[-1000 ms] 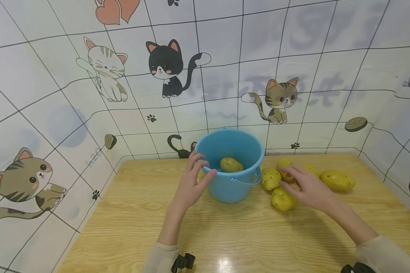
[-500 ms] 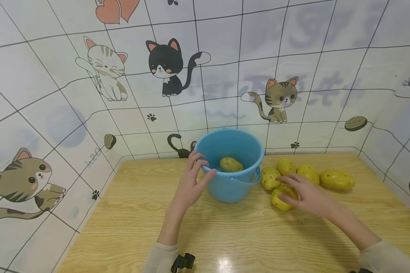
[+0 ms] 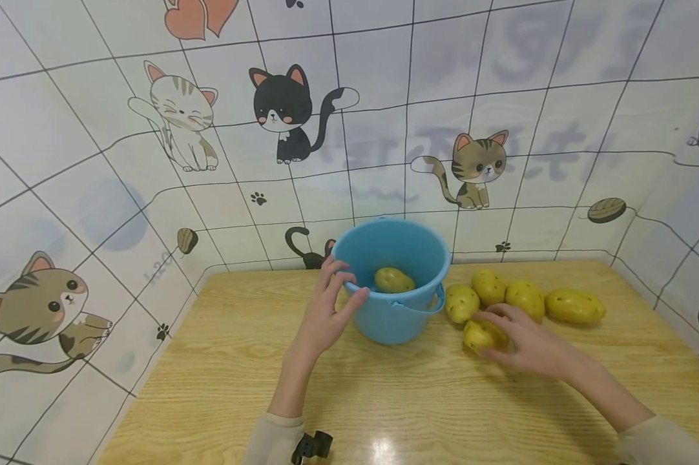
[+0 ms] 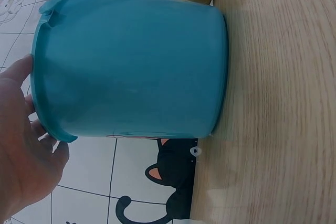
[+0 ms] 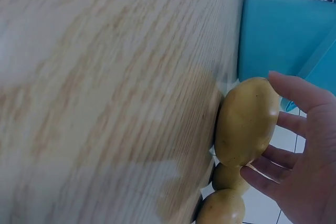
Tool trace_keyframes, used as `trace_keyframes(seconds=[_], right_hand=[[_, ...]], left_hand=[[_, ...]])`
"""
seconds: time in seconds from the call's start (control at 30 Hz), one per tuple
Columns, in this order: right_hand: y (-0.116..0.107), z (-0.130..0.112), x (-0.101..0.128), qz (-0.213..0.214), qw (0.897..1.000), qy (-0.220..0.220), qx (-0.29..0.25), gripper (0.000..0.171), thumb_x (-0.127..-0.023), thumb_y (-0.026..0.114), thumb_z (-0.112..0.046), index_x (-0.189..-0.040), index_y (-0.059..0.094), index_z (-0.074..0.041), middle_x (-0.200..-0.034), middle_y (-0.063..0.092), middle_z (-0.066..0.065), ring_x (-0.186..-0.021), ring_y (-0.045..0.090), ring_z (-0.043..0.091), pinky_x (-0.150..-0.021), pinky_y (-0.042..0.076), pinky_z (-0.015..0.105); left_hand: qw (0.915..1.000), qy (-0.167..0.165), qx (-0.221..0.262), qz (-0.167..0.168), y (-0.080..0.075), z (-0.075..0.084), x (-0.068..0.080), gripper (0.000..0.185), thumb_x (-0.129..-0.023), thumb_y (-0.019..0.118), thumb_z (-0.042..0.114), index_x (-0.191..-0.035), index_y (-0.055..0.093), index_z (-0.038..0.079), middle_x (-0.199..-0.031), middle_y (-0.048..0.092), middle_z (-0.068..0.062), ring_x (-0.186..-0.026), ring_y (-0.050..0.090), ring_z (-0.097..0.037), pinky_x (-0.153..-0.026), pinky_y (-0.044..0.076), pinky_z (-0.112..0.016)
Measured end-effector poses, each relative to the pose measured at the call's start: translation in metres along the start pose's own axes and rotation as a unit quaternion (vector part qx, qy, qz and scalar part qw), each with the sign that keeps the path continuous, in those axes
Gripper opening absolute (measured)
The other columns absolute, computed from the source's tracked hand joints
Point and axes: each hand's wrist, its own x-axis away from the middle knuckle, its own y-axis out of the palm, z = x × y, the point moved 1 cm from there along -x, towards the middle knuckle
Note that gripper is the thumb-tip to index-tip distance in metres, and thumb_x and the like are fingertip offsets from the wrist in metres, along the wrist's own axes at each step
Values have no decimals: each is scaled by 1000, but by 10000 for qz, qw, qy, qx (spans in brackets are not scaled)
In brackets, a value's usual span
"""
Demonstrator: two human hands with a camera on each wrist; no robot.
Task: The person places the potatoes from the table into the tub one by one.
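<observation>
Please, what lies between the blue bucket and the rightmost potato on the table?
In the head view, three potatoes: one near the bucket, one slightly behind, one beside the rightmost potato. The right hand is in front.

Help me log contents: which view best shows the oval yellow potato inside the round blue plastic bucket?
The head view: it looks into the round blue plastic bucket, showing the oval yellow potato. Both wrist views show the bucket's outer wall, none of that potato.
</observation>
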Motion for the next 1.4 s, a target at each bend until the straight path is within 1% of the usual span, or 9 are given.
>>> trace_keyframes(seconds=[0.33, 0.47, 0.63, 0.7, 0.83, 0.93, 1.07, 1.27, 1.4], right_hand=[[6, 7, 2, 84, 9995, -271, 102, 66, -81, 86, -26, -137, 57, -7, -129, 52, 23, -117, 52, 44, -89, 49, 65], [6, 8, 0, 47, 9996, -264, 29, 67, -80, 87, -24, -137, 57, -8, -130, 52, 23, -117, 52, 44, -90, 49, 64], [6, 11, -3, 22, 9997, -228, 17, 67, -79, 87, -22, -137, 57, -8, -129, 53, 23, -117, 53, 45, -91, 48, 64], [5, 12, -4, -42, 9999, -154, -14, 67, -80, 86, -23, -138, 56, -8, -130, 53, 24, -117, 53, 46, -91, 48, 65], [5, 15, -5, -337, 9993, 97, -153, 71, -82, 85, -28, -142, 51, -11, -131, 54, 25, -116, 57, 46, -89, 50, 65], [5, 15, -6, -444, 9985, 226, -241, 74, -81, 85, -30, -143, 49, -12, -129, 56, 26, -114, 59, 45, -87, 51, 64], [6, 16, -7, -350, 9987, 246, -273, 74, -79, 87, -29, -142, 51, -12, -127, 58, 25, -114, 59, 43, -87, 51, 63], [6, 17, -9, -309, 9988, 267, -286, 74, -78, 88, -30, -141, 53, -11, -127, 59, 24, -114, 59, 42, -88, 51, 62], [5, 17, -9, -208, 9989, 265, -314, 75, -77, 89, -32, -140, 54, -11, -126, 59, 24, -114, 59, 42, -88, 51, 62]], left_hand=[[10000, -52, -36, -27, 0, 0, 0, 23, -101, 61, 35, -108, 58, 13, -140, 44, -2, -153, 13, -22, -114, 28, -62], [10000, -51, -40, -24, 0, 0, -2, 22, -101, 61, 34, -108, 58, 13, -140, 45, -3, -153, 14, -25, -114, 28, -63], [10000, -29, 6, -7, -1, 0, -4, 22, -101, 61, 33, -108, 57, 12, -140, 44, -3, -153, 13, -24, -113, 28, -63], [10000, -25, 17, -6, -1, 0, -5, 22, -101, 61, 33, -108, 57, 12, -140, 44, -3, -153, 13, -23, -113, 28, -63], [10000, -28, 19, -37, -1, 0, -8, 22, -101, 61, 33, -108, 57, 13, -141, 44, -4, -153, 13, -23, -113, 29, -63], [10000, -15, 31, -69, -1, 0, -9, 22, -101, 61, 33, -109, 57, 13, -141, 44, -5, -153, 12, -22, -112, 30, -63], [10000, 26, 41, -53, -1, 1, -9, 22, -101, 61, 33, -109, 57, 12, -141, 44, -5, -154, 12, -24, -112, 30, -63], [10000, -47, 4, -64, -1, 2, -9, 23, -101, 61, 34, -109, 57, 13, -142, 44, -12, -154, 10, -23, -112, 30, -64], [10000, -53, -11, -72, -1, 2, -9, 22, -101, 61, 34, -109, 57, 13, -142, 44, -12, -154, 9, -23, -112, 30, -64]])
